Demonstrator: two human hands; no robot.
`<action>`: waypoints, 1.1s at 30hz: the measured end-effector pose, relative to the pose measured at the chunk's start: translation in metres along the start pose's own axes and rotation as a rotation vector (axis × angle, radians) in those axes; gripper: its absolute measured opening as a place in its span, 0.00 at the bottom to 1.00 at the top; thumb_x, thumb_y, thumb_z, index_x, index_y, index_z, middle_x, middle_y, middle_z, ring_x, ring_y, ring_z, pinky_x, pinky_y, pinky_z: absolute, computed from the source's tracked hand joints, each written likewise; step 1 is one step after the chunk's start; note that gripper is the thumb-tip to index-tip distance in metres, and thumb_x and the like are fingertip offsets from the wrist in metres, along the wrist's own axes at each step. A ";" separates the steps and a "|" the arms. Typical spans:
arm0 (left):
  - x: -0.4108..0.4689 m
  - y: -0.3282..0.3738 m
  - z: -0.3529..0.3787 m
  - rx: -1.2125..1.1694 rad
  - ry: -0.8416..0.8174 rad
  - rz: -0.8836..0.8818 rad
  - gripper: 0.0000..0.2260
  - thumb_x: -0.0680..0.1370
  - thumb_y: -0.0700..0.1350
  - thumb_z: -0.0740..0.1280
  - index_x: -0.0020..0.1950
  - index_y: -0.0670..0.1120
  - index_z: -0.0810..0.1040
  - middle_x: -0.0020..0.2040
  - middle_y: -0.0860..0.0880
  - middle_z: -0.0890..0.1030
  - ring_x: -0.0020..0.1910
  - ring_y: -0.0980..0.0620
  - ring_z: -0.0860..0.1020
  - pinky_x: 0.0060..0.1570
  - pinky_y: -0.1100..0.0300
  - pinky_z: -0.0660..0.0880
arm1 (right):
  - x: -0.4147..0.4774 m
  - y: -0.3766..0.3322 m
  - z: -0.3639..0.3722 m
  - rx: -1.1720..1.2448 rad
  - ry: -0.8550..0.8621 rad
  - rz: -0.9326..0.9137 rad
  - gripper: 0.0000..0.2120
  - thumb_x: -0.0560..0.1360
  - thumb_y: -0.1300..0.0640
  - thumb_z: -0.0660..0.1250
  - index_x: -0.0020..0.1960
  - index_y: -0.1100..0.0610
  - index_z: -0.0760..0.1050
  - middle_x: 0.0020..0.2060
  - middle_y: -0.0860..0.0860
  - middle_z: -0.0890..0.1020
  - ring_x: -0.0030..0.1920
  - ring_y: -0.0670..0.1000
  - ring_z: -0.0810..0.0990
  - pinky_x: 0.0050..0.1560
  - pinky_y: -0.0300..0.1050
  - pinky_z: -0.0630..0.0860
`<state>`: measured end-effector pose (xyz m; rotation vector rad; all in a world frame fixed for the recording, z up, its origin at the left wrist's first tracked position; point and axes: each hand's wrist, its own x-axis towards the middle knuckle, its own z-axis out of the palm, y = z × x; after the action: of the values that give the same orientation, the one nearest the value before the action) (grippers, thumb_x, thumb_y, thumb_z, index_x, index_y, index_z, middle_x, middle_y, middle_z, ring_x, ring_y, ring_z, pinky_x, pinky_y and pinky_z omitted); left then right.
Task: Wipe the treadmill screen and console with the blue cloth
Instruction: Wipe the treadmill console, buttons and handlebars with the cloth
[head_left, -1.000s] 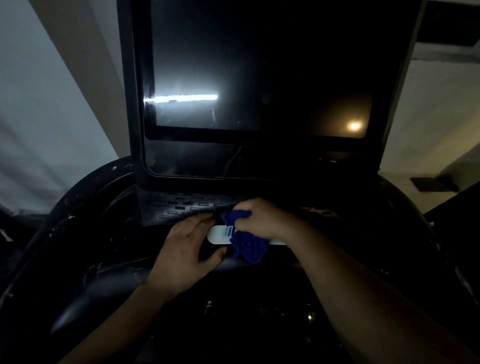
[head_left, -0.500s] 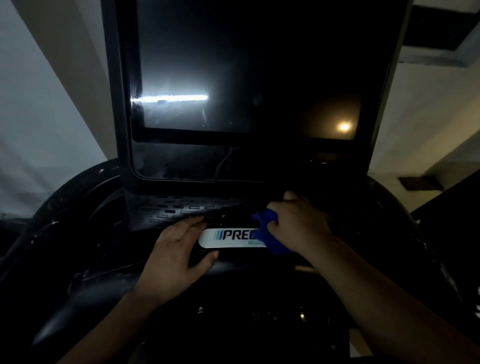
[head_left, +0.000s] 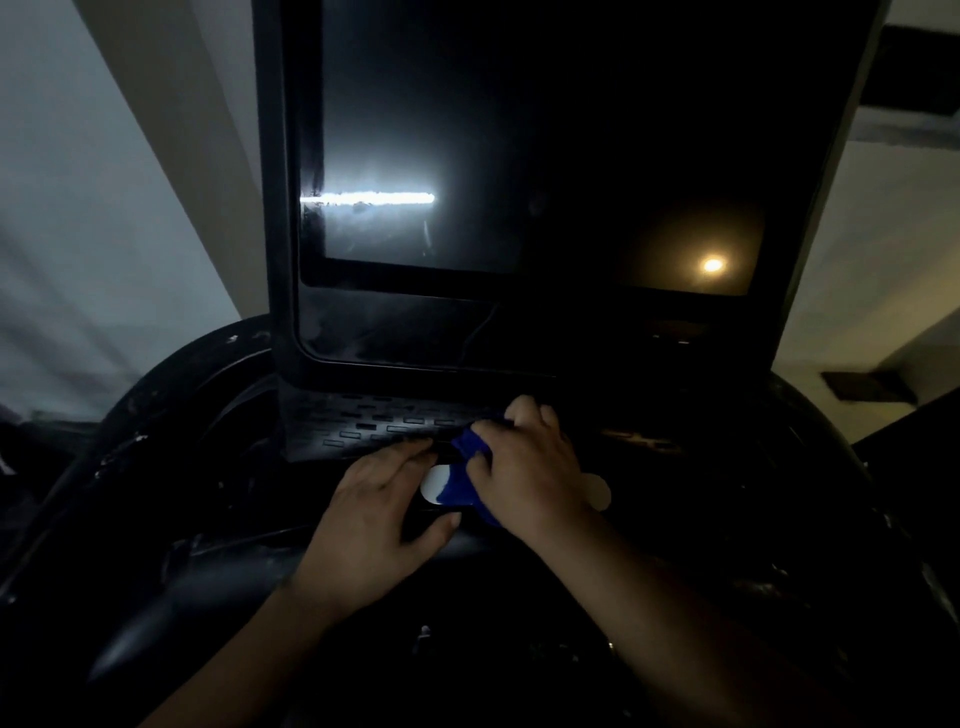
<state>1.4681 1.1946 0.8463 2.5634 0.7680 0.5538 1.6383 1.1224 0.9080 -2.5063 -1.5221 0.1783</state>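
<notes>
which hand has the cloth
The right hand: it grips the blue cloth on the white label, while the left hand rests flat beside it, holding nothing.

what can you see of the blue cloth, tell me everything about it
The blue cloth is a deep blue, soft-looking fabric, bunched into a wad rather than spread flat. The right hand grips it from above with curled fingers and hides most of it; only folds at the hand's left edge show. It sits on the white logo plate, covering its middle, just below the slotted console panel. The left hand lies flat beside it; whether they touch is unclear.
</notes>
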 end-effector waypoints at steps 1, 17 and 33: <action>0.000 0.000 0.001 0.004 -0.002 0.001 0.29 0.76 0.65 0.64 0.70 0.47 0.74 0.70 0.51 0.74 0.70 0.54 0.70 0.71 0.54 0.63 | 0.003 0.000 -0.002 0.006 -0.023 0.011 0.19 0.75 0.46 0.60 0.65 0.47 0.74 0.57 0.50 0.68 0.60 0.53 0.66 0.60 0.49 0.69; 0.001 -0.001 0.003 0.021 -0.007 0.002 0.28 0.75 0.64 0.64 0.69 0.48 0.75 0.70 0.51 0.75 0.69 0.53 0.71 0.70 0.52 0.66 | -0.001 -0.023 0.003 -0.106 -0.053 0.068 0.16 0.78 0.54 0.60 0.65 0.51 0.71 0.61 0.55 0.69 0.61 0.58 0.67 0.59 0.51 0.69; 0.002 0.001 -0.001 0.019 -0.016 0.001 0.30 0.75 0.65 0.63 0.71 0.48 0.74 0.72 0.52 0.72 0.70 0.54 0.69 0.70 0.55 0.63 | -0.009 0.045 -0.017 0.095 -0.074 -0.040 0.10 0.74 0.45 0.62 0.53 0.46 0.75 0.55 0.45 0.73 0.57 0.49 0.70 0.56 0.47 0.71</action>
<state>1.4694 1.1957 0.8483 2.5827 0.7697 0.5278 1.6766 1.0918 0.9140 -2.4187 -1.5513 0.3333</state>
